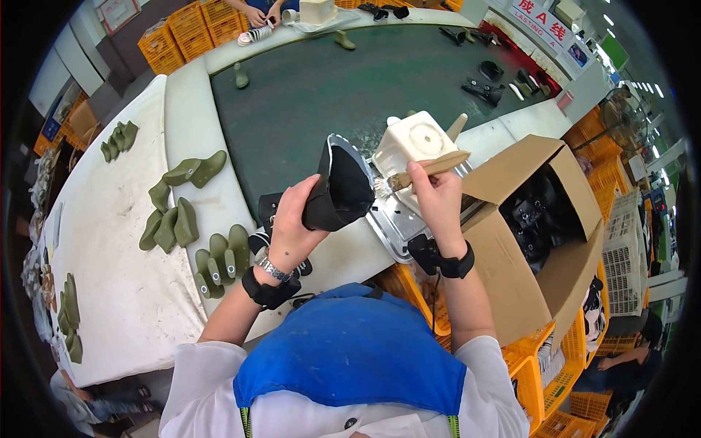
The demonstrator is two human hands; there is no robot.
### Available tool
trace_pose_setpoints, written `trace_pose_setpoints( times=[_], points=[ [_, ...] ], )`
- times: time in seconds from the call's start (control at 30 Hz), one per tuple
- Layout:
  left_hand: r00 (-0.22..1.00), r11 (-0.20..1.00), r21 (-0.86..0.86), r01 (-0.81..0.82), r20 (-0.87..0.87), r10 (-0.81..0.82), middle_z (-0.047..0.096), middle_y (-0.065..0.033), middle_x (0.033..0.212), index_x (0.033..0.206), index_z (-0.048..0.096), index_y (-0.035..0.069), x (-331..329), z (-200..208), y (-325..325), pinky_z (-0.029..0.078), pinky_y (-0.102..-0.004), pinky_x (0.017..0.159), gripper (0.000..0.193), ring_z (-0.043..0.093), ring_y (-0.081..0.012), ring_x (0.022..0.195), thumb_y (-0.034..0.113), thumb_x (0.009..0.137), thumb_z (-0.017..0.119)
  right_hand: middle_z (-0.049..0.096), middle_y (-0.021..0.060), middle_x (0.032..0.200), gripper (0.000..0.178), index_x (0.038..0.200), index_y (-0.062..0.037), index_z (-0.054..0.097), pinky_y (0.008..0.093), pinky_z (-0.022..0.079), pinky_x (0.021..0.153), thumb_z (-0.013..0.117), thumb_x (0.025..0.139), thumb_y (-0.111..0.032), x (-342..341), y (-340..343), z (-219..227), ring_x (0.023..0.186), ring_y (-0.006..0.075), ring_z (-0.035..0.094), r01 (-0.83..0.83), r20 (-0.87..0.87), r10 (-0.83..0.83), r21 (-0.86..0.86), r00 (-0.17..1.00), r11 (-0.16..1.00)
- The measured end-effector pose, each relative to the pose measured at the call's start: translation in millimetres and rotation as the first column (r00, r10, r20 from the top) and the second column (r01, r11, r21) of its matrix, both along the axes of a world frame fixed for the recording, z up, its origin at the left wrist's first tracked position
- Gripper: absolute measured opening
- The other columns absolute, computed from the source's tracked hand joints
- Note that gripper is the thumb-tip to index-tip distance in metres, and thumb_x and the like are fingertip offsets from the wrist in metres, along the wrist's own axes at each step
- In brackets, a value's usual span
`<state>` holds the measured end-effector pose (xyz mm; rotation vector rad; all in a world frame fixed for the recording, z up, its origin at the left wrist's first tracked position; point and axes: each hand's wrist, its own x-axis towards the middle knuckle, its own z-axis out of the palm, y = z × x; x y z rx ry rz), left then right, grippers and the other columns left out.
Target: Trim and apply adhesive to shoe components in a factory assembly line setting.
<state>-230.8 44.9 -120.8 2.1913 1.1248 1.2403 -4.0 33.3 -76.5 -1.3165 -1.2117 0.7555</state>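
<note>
Carton (504, 281) of brown cardboard, rectangular, flaps open, containing glossy black pieces (535, 215). Left of the carton: a cream, boxy plastic container (410, 140), contents hidden; farther left, a black, open-ended shoe upper (350, 186), grasped by the left hand (296, 219); nearer the carton, a flat-handled wooden brush (399, 181), gripped by the right hand (440, 198).

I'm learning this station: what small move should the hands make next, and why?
Perhaps draw the brush lightly along the edge of the black upper: the right hand has its bristles close beside that edge, contact unclear, while the left hand holds the upper, its opening toward the camera.
</note>
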Motion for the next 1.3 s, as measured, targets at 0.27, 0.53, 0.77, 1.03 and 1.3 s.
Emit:
trace_pose_setpoints(
  times=[0.27,0.53,0.77,1.03,1.3],
  points=[
    [0.999,0.998,-0.061,-0.006,0.042,0.009,0.052,-0.0141,0.110,0.121,0.041,0.005,4,11,-6,0.043,-0.0346,0.084,0.072,0.054,-0.0281,0.097,0.004,0.057,0.072,0.055,-0.0001,0.063,0.020,0.082,0.0044,0.060,0.0193,0.037,0.049,0.060,0.082,-0.016,-9,6,-18,0.055,0.0045,0.047,0.090,-0.109,-0.078,0.108,0.991,0.990],
    [0.989,0.964,0.234,-0.123,-0.049,0.138,0.049,-0.0143,0.112,0.120,0.041,0.005,4,7,5,0.034,-0.0426,0.093,0.074,0.048,-0.0325,0.103,0.004,0.054,0.073,0.057,0.0038,0.060,0.017,0.077,0.0029,0.062,0.0216,0.037,0.046,0.061,0.080,-0.014,-27,-15,-10,0.052,0.0066,0.049,-0.031,0.058,0.021,0.174,0.998,0.984],
    [0.976,0.901,0.416,-0.120,-0.118,0.185,0.046,-0.0132,0.112,0.117,0.045,0.009,4,0,11,0.032,-0.0490,0.091,0.067,0.046,-0.0308,0.102,0.004,0.055,0.071,0.057,0.0023,0.061,0.016,0.078,0.0017,0.061,0.0200,0.037,0.048,0.060,0.081,-0.014,-38,-33,-14,0.053,0.0066,0.048,-0.123,-0.058,0.128,0.091,0.990,0.988],
    [0.983,0.940,0.319,-0.117,-0.098,0.156,0.046,-0.0161,0.114,0.119,0.041,0.004,4,8,5,0.031,-0.0468,0.094,0.071,0.046,-0.0345,0.104,-0.001,0.054,0.070,0.053,-0.0010,0.063,0.013,0.084,0.0005,0.060,0.0175,0.035,0.049,0.057,0.083,-0.012,-24,-17,-44,0.054,0.0031,0.045,0.052,-0.257,-0.030,0.082,0.966,0.995],
    [0.968,0.934,-0.298,0.197,0.207,-0.138,0.049,-0.0171,0.107,0.124,0.023,0.006,-11,11,16,0.040,-0.0354,0.086,0.081,0.053,-0.0276,0.096,0.008,0.060,0.071,0.052,-0.0018,0.063,0.014,0.087,-0.0013,0.059,0.0157,0.033,0.046,0.057,0.084,-0.015,9,-5,-20,0.052,0.0021,0.043,0.205,-0.244,-0.156,0.190,0.957,0.960]
  ],
)
